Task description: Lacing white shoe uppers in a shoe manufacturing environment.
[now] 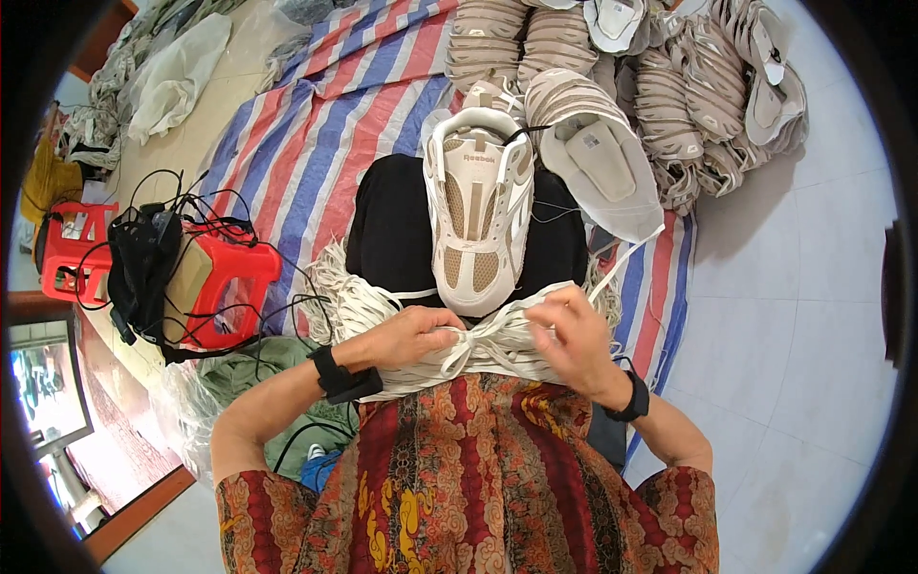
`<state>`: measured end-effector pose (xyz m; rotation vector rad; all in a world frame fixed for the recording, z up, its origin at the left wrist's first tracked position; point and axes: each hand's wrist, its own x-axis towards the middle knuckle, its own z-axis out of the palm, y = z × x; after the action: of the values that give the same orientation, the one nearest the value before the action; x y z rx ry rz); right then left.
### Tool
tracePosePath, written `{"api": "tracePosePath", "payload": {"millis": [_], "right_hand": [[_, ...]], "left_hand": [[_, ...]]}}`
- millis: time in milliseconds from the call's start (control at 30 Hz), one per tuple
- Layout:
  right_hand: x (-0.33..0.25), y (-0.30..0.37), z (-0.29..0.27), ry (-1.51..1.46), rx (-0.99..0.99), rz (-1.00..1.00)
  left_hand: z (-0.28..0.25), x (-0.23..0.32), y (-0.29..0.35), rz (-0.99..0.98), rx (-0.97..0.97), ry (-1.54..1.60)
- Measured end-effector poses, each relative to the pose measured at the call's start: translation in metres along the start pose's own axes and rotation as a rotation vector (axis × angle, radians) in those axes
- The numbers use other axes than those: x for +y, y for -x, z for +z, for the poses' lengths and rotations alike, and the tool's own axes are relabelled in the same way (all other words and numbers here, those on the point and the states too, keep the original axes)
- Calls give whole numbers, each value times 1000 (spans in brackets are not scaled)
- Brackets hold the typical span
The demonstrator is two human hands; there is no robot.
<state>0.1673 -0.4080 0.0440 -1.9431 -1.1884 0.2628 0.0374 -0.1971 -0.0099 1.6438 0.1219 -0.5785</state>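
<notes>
Across the person's lap: thick bundle of flat cream shoelaces [497,356], cinched mid-length, just beyond the patterned red-brown top [469,478]. Left hand [421,337] looks pinched on laces by the cinch; right hand [577,337] over the bundle's right half, fingers curled, can't tell if gripping. Beige-and-white mesh shoe [475,225] sits on black fabric [387,225], beyond the bundle. Risk, my judgement: a careless pull could tangle strands or loosen the cinch; nudging the toe could tip the shoe. Bundle's long axis runs left-right; shoe's runs away from the person, toe pointing toward them.
</notes>
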Motion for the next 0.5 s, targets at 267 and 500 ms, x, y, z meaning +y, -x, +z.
{"api": "tracePosePath", "payload": {"millis": [267, 500], "right_hand": [[0, 4, 18, 131, -298, -76], [10, -4, 11, -49, -293, 85]], "left_hand": [[-4, 0, -4, -7, -37, 121], [-3, -1, -3, 49, -2, -29]]}}
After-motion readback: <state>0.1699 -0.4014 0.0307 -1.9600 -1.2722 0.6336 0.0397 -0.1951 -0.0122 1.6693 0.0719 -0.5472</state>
